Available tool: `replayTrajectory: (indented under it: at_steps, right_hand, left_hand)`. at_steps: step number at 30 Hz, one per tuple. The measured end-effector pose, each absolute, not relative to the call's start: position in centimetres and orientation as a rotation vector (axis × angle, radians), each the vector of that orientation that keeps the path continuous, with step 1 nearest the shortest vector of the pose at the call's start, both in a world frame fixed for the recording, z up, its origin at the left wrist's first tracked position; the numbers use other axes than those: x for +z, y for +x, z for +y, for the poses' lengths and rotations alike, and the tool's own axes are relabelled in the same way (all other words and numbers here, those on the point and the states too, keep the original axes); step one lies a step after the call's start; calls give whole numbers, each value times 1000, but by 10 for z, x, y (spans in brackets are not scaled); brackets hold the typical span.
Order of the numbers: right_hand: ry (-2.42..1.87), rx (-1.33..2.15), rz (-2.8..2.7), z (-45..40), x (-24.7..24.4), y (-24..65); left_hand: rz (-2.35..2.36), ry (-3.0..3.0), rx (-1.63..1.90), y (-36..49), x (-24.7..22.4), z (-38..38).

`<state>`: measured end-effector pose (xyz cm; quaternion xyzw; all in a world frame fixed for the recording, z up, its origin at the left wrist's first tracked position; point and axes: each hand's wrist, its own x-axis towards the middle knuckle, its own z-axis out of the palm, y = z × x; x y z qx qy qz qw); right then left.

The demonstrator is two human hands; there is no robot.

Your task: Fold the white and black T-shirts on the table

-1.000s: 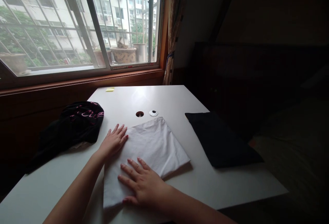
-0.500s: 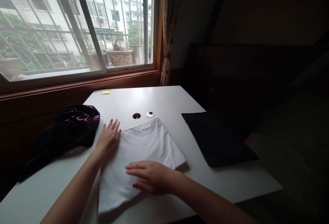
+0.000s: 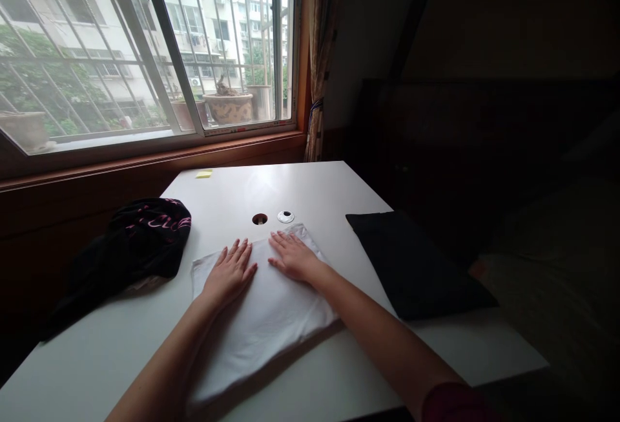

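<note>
A folded white cloth (image 3: 271, 318) lies on the white table (image 3: 310, 189), its far corner near the round hole in the tabletop. My left hand (image 3: 230, 273) rests flat on the upper left part of the cloth, fingers spread. Flat on the cloth near its far edge is my right hand (image 3: 293, 257), fingers apart and pointing to the upper left. Neither hand grips anything. To the right lies a folded dark cloth (image 3: 416, 267). A crumpled black garment with pink lettering (image 3: 150, 234) sits at the table's left edge.
Beyond the hands are a round hole (image 3: 259, 220) and a white ring fitting (image 3: 285, 216) in the tabletop. A yellow note (image 3: 204, 174) lies near the far edge. Behind the table are a barred window and a curtain (image 3: 317, 60).
My right hand has moved forward from the near part of the white cloth to its far edge. My left hand has shifted right and slightly nearer, onto the cloth.
</note>
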<state>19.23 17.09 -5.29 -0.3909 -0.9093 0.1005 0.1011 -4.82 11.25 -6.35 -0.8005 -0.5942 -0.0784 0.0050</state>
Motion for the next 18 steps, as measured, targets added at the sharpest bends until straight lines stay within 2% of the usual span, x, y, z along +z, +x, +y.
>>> replayTrajectory:
  at_steps: [6,18]
  right_hand:
    - [-1579,378,-2540,202,-58,228]
    - [-1799,243,-2320,207,-77,285]
  left_hand:
    - [-1935,-2470,-227,-68,-60,116]
    - [-2275,-2273,-311,-142,-76,110]
